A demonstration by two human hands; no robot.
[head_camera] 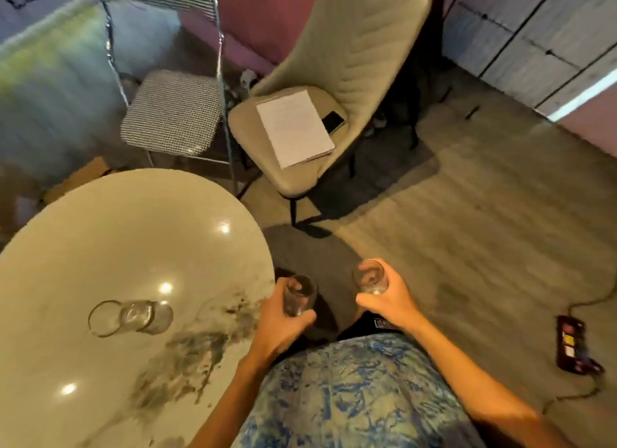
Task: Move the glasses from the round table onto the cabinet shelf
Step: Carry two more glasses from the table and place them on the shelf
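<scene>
My left hand [282, 320] grips a clear drinking glass [298, 295] just past the right edge of the round marble table [110, 247]. My right hand [387, 297] holds a second clear glass [369, 277] further right, over my dark trouser leg. One more glass [132, 317] stands on the table at its left middle, blurred by camera motion. The cabinet shelf is not in view.
A beige padded chair [334, 80] with papers [295, 126] and a phone [333, 121] stands beyond the table. A checkered metal chair [172, 113] is to its left. A power strip [572, 344] with cable lies on the floor at right.
</scene>
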